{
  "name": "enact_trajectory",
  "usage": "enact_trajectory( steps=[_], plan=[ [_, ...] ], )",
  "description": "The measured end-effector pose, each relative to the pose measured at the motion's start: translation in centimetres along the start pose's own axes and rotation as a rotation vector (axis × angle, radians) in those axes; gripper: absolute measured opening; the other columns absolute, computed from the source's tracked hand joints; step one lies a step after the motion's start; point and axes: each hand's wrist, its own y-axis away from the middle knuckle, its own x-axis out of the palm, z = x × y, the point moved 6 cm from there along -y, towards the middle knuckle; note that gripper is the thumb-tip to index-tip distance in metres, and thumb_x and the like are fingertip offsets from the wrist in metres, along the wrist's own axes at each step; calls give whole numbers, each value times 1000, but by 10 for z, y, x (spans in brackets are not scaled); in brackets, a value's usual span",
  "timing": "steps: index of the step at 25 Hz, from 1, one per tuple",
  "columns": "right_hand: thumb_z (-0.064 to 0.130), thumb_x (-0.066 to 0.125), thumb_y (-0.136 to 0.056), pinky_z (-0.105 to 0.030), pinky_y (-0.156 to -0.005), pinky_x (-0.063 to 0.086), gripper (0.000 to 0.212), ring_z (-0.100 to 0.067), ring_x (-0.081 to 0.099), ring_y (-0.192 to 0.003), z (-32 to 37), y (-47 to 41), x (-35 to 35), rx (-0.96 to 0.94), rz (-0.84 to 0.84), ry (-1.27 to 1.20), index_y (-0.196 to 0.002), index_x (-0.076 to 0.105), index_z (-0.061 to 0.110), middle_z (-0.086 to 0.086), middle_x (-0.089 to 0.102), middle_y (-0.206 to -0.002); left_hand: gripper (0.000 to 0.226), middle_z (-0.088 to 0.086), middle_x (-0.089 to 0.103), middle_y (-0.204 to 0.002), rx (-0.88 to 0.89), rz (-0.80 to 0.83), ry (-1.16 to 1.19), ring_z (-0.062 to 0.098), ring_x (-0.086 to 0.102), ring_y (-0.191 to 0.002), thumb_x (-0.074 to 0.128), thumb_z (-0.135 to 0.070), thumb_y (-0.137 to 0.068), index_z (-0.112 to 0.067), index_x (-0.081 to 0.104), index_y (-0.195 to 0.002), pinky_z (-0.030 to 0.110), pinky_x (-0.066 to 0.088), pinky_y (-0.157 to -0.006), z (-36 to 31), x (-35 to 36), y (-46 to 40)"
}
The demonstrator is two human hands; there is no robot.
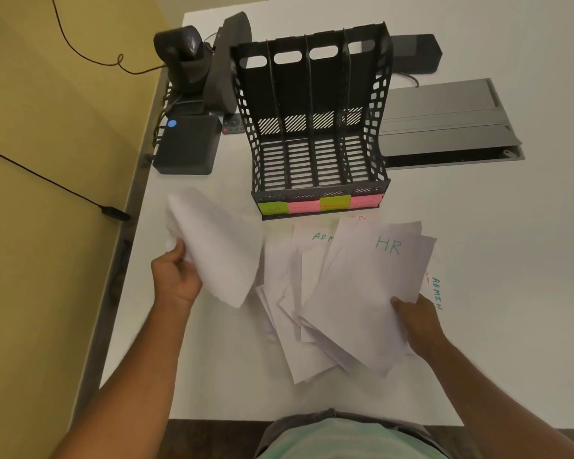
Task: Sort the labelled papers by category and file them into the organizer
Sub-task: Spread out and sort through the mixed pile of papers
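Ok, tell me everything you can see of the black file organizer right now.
The organizer is black perforated plastic, standing upright on the white table beyond the papers. Three dividers make four slots, all empty, with slatted floors and an oval cut-out in the back of each. Sticky notes run along its front lip: green, pink, green, pink. The leftmost seems to read HR; the rest are too blurred. Neither hand touches it.

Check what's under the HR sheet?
The HR sheet tops a fanned pile of papers; one beneath shows "ADM", and another ADMIN sheet pokes out right. Labels on the rest are covered.
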Motion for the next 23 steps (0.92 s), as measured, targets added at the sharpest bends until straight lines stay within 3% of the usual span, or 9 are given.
enact_trajectory(
  steps=[5, 7, 9, 12, 14, 16, 19, 21, 23],
  plan=[
    [11, 62, -93, -34, -71, 53, 34, -30, 64, -94, 9, 14, 40, 23, 118, -74, -126, 56, 12, -9, 67, -109, 28, 12, 77, -96, -126, 290, 108, 26, 74, -88, 52, -6, -81, -4, 78, -91, 41, 60, -82, 58, 82, 50],
    [11, 63, -92, -38, -74, 54, 33, -32, 64, -97, 9, 16, 49, 67, 137, -127, -124, 57, 11, -10, 68, -110, 26, 13, 76, -95, -207, 366, 106, 27, 74, -88, 64, -3, -71, -4, 76, -94, 42, 58, -86, 91, 95, 63],
    [8, 64, -91, -39, -73, 53, 31, -34, 64, -97, 4, 15, 50, 118, 137, -181, -121, 57, 8, -12, 68, -110, 41, 12, 76, -97, -284, 389, 116, 27, 73, -90, 75, 0, -64, -5, 71, -104, 43, 53, -93, 120, 89, 65],
    [4, 66, -88, -38, -71, 54, 37, -38, 65, -101, -5, 12, 45, 172, 164, -242, -124, 58, 0, -18, 68, -113, 36, 12, 75, -99, -352, 254, -23, 26, 72, -88, 65, -1, -82, -3, 64, -118, 41, 60, -83, 154, 52, 59],
    [4, 67, -88, -42, -76, 55, 40, -39, 63, -105, -12, 10, 41, 204, 164, -295, -126, 57, -1, -20, 67, -117, 29, 16, 72, -98, -294, -35, -392, 30, 69, -84, 56, -1, -92, 1, 62, -121, 39, 59, -75, 168, 4, 47],
    [5, 68, -88, -46, -79, 55, 40, -40, 62, -104, -19, 8, 35, 252, 136, -331, -126, 57, -1, -20, 66, -116, 29, 17, 69, -105, -167, -285, -790, 33, 66, -89, 56, -7, -93, 2, 60, -120, 40, 56, -81, 170, -40, 38],
    [16, 69, -90, -45, -80, 55, 40, -36, 64, -99, -23, 10, 37, 284, 132, -404, -126, 59, 1, -17, 69, -110, 49, 17, 60, -134, -34, -233, -1190, 34, 59, -119, 54, -21, -92, -2, 50, -137, 46, 47, -105, 179, -51, 38],
    [40, 67, -91, -51, -86, 55, 40, -32, 67, -102, -19, 13, 41, 275, 119, -530, -124, 62, 18, -9, 73, -111, 49, 16, 57, -137, -8, -209, -1220, 33, 56, -124, 52, -18, -95, -2, 46, -141, 44, 44, -108, 190, -42, 46],
    [49, 66, -88, -56, -88, 54, 40, -29, 70, -100, -14, 12, 44, 249, 109, -604, -122, 61, 29, -3, 75, -110, 46, 13, 60, -134, -44, -166, -1193, 31, 58, -121, 51, -15, -95, -5, 48, -139, 42, 46, -106, 204, -29, 55]
  ],
)
